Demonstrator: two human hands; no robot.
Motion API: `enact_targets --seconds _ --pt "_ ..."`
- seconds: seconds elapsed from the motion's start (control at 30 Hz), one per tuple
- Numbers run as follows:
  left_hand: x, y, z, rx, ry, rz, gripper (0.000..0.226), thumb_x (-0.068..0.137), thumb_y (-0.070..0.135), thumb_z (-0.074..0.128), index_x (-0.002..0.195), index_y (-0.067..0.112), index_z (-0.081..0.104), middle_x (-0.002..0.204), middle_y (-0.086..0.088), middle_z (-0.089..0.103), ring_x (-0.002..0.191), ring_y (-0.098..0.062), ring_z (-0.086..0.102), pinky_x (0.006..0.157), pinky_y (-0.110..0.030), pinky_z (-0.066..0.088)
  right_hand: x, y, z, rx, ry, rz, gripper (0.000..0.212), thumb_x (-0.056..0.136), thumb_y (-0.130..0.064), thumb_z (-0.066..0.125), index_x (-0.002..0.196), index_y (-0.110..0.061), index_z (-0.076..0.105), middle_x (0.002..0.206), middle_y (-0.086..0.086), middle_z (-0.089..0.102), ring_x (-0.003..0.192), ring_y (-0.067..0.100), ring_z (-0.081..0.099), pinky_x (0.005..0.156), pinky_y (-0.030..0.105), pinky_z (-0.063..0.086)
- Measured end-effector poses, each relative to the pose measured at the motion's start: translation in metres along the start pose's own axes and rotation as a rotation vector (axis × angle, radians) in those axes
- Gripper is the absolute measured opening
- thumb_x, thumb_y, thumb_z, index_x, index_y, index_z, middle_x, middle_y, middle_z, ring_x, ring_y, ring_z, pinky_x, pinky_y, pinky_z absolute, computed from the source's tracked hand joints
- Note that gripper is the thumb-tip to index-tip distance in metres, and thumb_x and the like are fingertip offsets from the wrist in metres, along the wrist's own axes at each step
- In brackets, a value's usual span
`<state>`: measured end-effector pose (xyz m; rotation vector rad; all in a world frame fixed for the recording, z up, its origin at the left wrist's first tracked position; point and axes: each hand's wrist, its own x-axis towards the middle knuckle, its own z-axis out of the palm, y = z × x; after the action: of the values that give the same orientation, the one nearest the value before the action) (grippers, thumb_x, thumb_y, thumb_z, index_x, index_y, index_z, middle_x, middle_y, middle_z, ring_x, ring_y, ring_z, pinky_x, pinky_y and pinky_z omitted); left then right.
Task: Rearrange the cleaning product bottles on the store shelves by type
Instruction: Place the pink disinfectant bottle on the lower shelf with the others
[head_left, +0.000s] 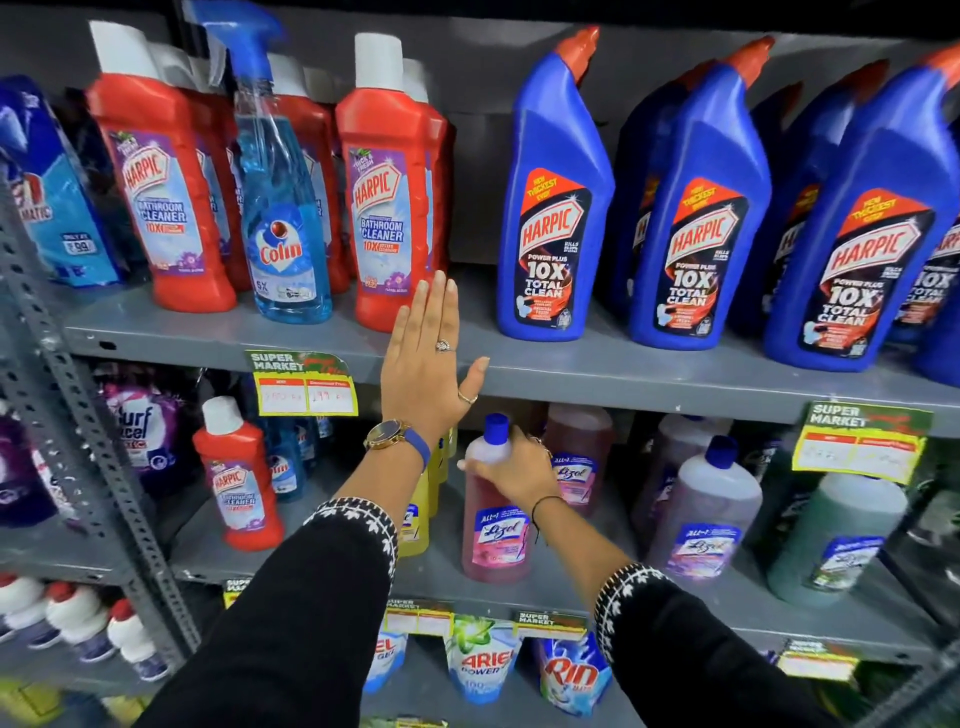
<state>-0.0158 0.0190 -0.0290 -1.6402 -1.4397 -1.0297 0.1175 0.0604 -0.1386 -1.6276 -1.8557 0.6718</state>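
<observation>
- The right hand (511, 470) is closing around the shoulder of a pink Lizol bottle (496, 525), just under its blue cap, and the bottle is standing upright near the front edge of the middle shelf (571, 590); gripping that high is probably steadying a tall bottle for lifting or sliding.
- The left hand (428, 358) is hanging flat and spread, fingers straight and together, thumb out to the side, holding nothing; it is reaching up in front of the front edge of the upper shelf (675, 374), its fingertips overlapping the base of a red Harpic bathroom cleaner bottle (392, 182).
- Whether those fingertips are touching that bottle I cannot tell.
- On the upper shelf, red Harpic bottles are grouping toward the left end and blue Harpic toilet cleaner bottles (696, 208) toward the right, leaving a bare gap between them just above the left hand.
- A blue Colin spray bottle (283, 208) is standing among the red ones, and a lone small red Harpic bottle (236, 478) is sitting on the middle shelf to the left of the Lizol bottle; both look misplaced by type.
- The gripped bottle is sitting below and slightly right of the left hand, with more Lizol bottles (701, 514) behind it and to its right.
</observation>
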Motion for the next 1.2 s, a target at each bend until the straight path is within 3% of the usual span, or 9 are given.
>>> enact_targets --seconds 0.1,0.23,0.4,0.6,0.83,1.07,1.2 --pt "0.000 0.000 0.000 0.006 -0.001 0.002 0.071 0.089 0.041 0.038 0.146 0.002 0.019 0.151 -0.019 0.030 0.141 -0.028 0.019 0.116 -0.032 0.005 0.001 0.001 -0.003 -0.049 -0.040 -0.072 0.083 0.048 -0.066 0.073 0.113 -0.017 0.057 0.110 0.014 0.064 0.103 0.034 0.059 0.090 0.043 0.051" --pt "0.000 -0.001 0.001 0.006 -0.002 0.002 0.071 0.091 0.042 0.037 0.146 0.001 0.021 0.151 -0.018 0.030 0.141 -0.028 0.019 0.117 -0.033 0.006 0.001 0.009 -0.003 0.012 0.028 -0.097 0.082 0.041 -0.071 0.062 0.103 -0.018 0.060 0.101 0.013 0.065 0.095 0.033 0.060 0.087 0.043 0.051" --pt "-0.001 -0.001 0.002 0.020 -0.018 0.002 0.071 0.091 0.042 0.036 0.147 0.003 0.019 0.152 -0.017 0.028 0.142 -0.028 0.018 0.117 -0.033 0.006 0.001 0.025 -0.025 0.026 0.101 -0.072 0.070 0.044 -0.062 0.070 0.096 -0.015 0.063 0.097 0.011 0.068 0.091 0.031 0.061 0.087 0.040 0.050" --pt "0.000 0.000 0.000 0.029 -0.021 -0.004 0.071 0.090 0.041 0.037 0.146 0.001 0.021 0.152 -0.018 0.029 0.141 -0.028 0.019 0.117 -0.034 0.007 0.008 0.051 -0.057 -0.063 0.120 0.045 0.086 0.036 -0.072 0.058 0.106 -0.022 0.062 0.108 0.011 0.066 0.102 0.034 0.060 0.089 0.042 0.051" --pt "-0.001 0.001 0.000 0.037 -0.032 -0.017 0.072 0.088 0.040 0.039 0.147 0.001 0.021 0.152 -0.017 0.028 0.142 -0.028 0.019 0.117 -0.033 0.005 0.013 0.068 -0.061 -0.051 0.098 0.033 0.088 0.038 -0.073 0.057 0.109 -0.020 0.062 0.110 0.011 0.065 0.102 0.035 0.061 0.091 0.045 0.051" --pt "0.000 0.003 -0.004 0.034 -0.056 -0.028 0.070 0.091 0.040 0.037 0.147 0.001 0.021 0.152 -0.017 0.027 0.142 -0.027 0.019 0.118 -0.032 0.005 0.016 0.077 -0.067 -0.031 0.073 -0.031 0.084 0.040 -0.071 0.059 0.106 -0.018 0.062 0.106 0.012 0.065 0.098 0.034 0.061 0.090 0.045 0.051" --pt "0.000 0.003 -0.008 0.032 -0.082 -0.033 0.070 0.091 0.040 0.039 0.146 -0.001 0.023 0.153 -0.017 0.026 0.142 -0.027 0.018 0.117 -0.032 0.006 0.015 0.084 -0.070 -0.013 0.077 -0.043 0.069 0.049 -0.061 0.071 0.103 -0.018 0.064 0.104 0.012 0.065 0.097 0.034 0.061 0.089 0.043 0.050"
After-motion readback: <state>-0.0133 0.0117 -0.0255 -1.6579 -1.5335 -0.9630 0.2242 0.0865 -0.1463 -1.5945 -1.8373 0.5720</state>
